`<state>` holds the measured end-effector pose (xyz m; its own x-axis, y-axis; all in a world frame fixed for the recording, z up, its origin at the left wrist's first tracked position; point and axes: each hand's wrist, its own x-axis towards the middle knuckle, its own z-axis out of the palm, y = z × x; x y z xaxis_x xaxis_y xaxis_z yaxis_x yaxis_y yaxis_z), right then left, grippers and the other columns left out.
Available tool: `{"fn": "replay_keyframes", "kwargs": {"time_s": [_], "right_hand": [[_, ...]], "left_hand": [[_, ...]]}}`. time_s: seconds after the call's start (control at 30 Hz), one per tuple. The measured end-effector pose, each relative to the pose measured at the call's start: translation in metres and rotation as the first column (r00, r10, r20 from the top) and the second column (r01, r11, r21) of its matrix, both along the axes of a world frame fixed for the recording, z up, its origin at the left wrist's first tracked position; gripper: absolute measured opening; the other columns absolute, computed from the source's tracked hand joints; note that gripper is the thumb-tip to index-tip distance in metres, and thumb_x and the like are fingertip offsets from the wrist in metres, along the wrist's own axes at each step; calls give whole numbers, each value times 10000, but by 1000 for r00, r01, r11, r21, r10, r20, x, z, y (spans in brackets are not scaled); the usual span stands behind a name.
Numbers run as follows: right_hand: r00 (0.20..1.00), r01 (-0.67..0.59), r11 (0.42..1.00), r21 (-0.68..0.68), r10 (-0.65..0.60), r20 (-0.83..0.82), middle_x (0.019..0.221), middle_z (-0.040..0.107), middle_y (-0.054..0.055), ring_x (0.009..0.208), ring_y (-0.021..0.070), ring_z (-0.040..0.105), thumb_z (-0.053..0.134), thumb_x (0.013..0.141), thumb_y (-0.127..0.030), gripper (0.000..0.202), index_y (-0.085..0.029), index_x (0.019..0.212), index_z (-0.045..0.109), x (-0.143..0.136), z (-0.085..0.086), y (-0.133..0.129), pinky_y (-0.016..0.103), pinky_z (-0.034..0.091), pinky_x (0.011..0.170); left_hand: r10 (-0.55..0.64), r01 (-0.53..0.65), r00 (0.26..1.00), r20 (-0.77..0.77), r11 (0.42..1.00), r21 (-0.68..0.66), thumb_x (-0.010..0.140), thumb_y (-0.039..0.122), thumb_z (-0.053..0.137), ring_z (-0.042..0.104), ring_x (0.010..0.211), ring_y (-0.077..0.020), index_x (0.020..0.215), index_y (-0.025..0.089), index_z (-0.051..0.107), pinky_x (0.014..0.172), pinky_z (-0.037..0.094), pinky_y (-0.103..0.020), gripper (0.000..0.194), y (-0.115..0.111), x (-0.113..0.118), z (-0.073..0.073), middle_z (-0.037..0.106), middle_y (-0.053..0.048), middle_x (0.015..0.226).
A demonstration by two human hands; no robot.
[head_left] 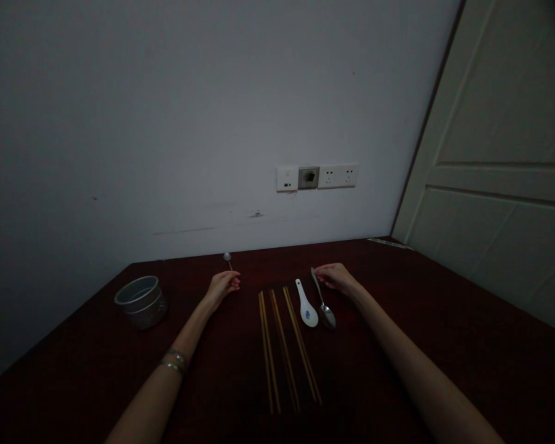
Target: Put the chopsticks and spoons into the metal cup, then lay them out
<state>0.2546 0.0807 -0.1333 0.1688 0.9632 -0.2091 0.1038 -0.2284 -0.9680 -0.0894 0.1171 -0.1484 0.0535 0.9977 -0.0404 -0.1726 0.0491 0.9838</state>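
Observation:
My left hand is closed round the handle of a small metal spoon, whose bowl points away toward the wall. At the right, my right hand has its fingers pinched at the top of the handle of a larger metal spoon; that spoon's bowl lies toward me. Just left of it is a white spoon with a blue mark. Three pairs of chopsticks lie side by side between my hands: a left pair, a darker middle pair and a right pair.
A grey metal pot stands at the left of the dark red table. Behind the table rises a pale wall with sockets. A panelled door is at the right. A thin strip lies at the back right edge.

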Motion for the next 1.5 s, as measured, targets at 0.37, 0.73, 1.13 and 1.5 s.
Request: {"fn": "replay_keyframes", "kwargs": {"time_s": [0.37, 0.73, 1.13, 1.5], "right_hand": [[999, -11, 1000, 1, 11, 37, 481, 529, -35, 424, 38, 458, 676, 607, -228, 135, -125, 688, 643, -7, 1, -3, 119, 361, 376], [980, -1, 1000, -11, 3, 198, 491, 540, -23, 413, 40, 475, 636, 646, -166, 53, -117, 650, 618, -11, -5, 4, 114, 388, 355], [960, -10, 1000, 19, 4, 278, 423, 526, -36, 379, 48, 469, 653, 613, -161, 55, -111, 610, 629, -6, -19, 12, 118, 375, 331], [926, -16, 998, 54, -6, 376, 416, 536, -40, 356, 49, 461, 632, 564, -105, 26, -116, 581, 649, -10, -16, 8, 127, 382, 334]], "left_hand": [[-12, 11, 1000, 5, 1000, 18, 619, 212, 614, 532, 501, -94, 719, 84, 613, 548, 477, -246, 162, 0, -1, -1, 579, -26, 552], [-9, 9, 1000, -6, 1000, 21, 613, 223, 618, 527, 498, -94, 711, 93, 615, 554, 471, -254, 162, 3, -2, -3, 576, -24, 552], [-26, 26, 1000, -5, 998, 51, 611, 240, 625, 533, 517, -97, 731, 87, 616, 565, 480, -252, 195, 1, -3, -4, 583, -32, 574], [-12, 13, 1000, -18, 999, 38, 619, 237, 615, 524, 499, -88, 718, 94, 612, 555, 471, -245, 174, 1, -2, -4, 576, -22, 560]]}}
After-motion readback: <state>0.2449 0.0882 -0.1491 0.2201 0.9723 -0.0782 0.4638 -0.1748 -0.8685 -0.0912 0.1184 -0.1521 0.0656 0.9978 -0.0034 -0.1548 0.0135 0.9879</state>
